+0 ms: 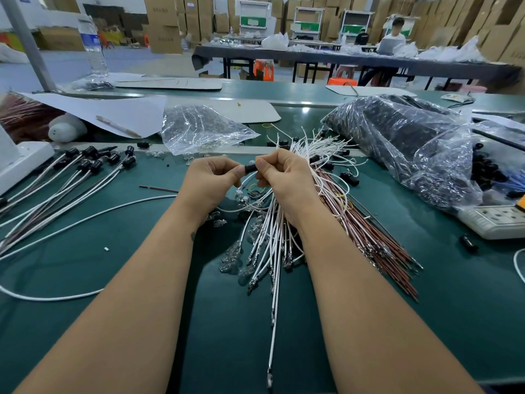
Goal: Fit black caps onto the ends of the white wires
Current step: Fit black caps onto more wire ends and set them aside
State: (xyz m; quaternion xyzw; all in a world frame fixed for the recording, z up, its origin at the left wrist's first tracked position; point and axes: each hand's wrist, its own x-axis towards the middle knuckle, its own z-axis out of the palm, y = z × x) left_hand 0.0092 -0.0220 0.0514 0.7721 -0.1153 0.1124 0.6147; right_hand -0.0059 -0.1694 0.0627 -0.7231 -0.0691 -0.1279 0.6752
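Over at nine o'clock on the green tabletop [142, 265], a fan of finished wires [65, 183] lies spread out, each white lead ending in a black cap, the capped ends clustered toward the far edge. Behind them, at about ten o'clock, a sheet of white paper [113, 112] carries a pen [118, 127], and a clear water bottle [93, 44] stands farther back.

Moving toward the middle, a crumpled clear plastic bag [199, 129] sits at twelve o'clock, just beyond the hands. The left hand [208, 180] has its fingers curled in, thumb and forefinger pinching one end of a small black cap [250, 168]. The right hand [284, 177] meets it from the other side, fingers likewise curled and pinching the same cap, with a thin white wire [246, 181] looping down from beneath the cap between the two hands. The cap is held above the tabletop, dead centre, just over the pile.

Under and beyond the right hand lies the bundle of loose white wires [270, 245], running from one o'clock down toward six, metal terminals at their near ends. Small clear glass bulbs [231, 257] lie beside them on the left. Touching the bundle's right side is a sheaf of reddish-brown wires [377, 243], angled toward four o'clock.

At two o'clock a large clear bag full of black caps [403, 140] slumps on the tabletop, and at three o'clock a white power strip [497, 220] rests near the edge, with one stray black cap [468, 243] just beside it.
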